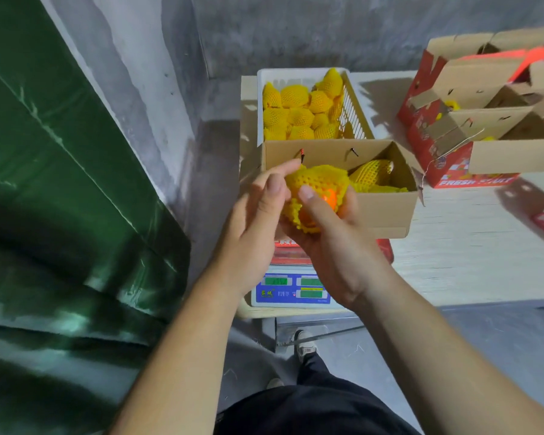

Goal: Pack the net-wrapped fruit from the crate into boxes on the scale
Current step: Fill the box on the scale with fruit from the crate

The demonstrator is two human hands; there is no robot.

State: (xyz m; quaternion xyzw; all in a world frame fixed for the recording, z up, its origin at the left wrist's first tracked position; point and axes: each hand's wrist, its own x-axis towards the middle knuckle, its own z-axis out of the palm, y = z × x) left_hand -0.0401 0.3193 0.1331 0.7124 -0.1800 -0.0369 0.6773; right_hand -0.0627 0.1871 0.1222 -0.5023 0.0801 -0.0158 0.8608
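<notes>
An orange fruit in yellow foam net (319,188) sits between both hands, just above the near left corner of an open cardboard box (387,215). My right hand (333,243) cups the fruit from below, thumb pressed on its top. My left hand (258,221) pinches the net's left edge. The box stands on a digital scale (291,287) and holds a few netted fruits (374,172) at its right side. Behind it, a white plastic crate (355,111) holds several yellow-netted fruits (299,108).
Red-and-brown fruit cartons (471,120) with raised flaps stand at the right on a pale table (471,246). A dark green tarp (60,183) covers the left side. A grey concrete wall (296,29) runs behind. My leg and shoe (305,346) show below the table edge.
</notes>
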